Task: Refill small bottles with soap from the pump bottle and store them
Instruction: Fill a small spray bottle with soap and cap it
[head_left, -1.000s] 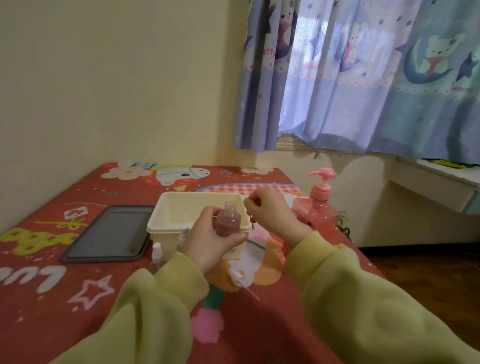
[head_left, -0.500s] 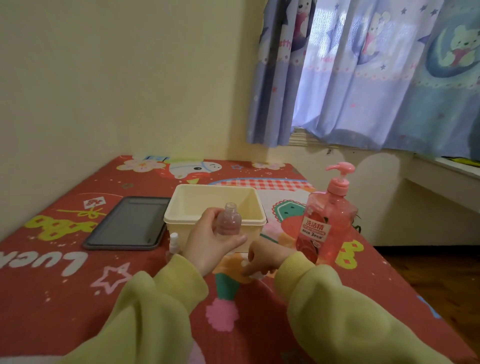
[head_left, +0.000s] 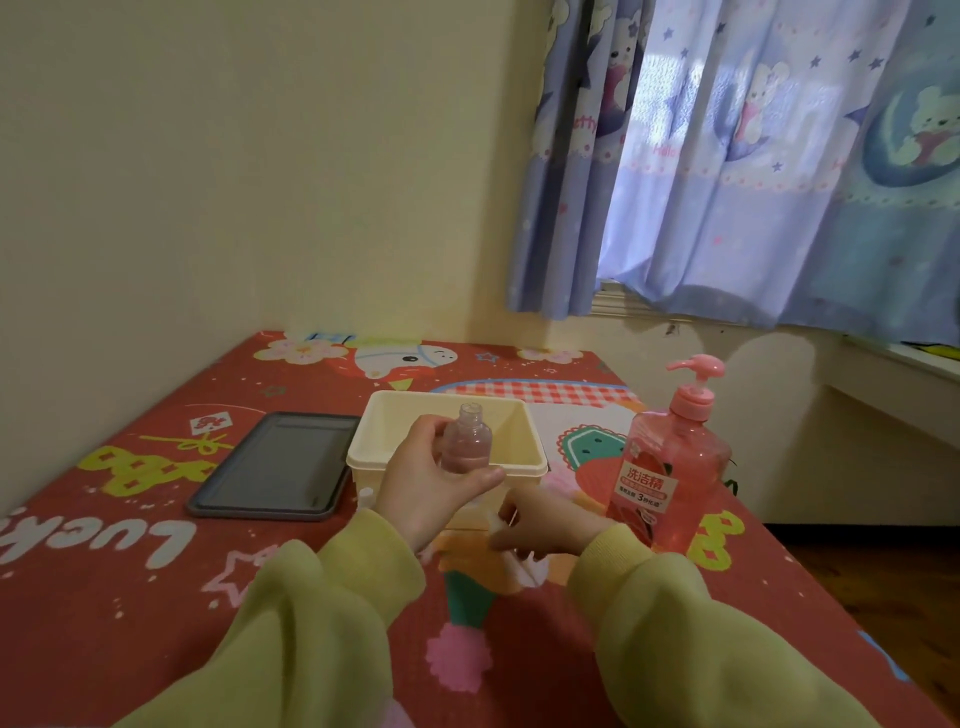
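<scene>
Hands raised, left (head_left: 426, 491) gripping small bottle (head_left: 466, 440) upright

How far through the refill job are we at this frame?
Done: the small bottle is uncapped and holds pink soap. In hand: the left hand holds it upright before the cream bin; the right hand is at a white spray cap on the mat. Left: capping, storing. Another small bottle stands beside the bin. The pump bottle stands untouched.

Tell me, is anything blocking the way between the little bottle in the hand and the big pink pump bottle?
Nothing visible blocks it. The left hand holds the small bottle, uncapped, above the cream bin. The pump bottle stands to its right, with open space between them. The right hand rests lower, on the table.
</scene>
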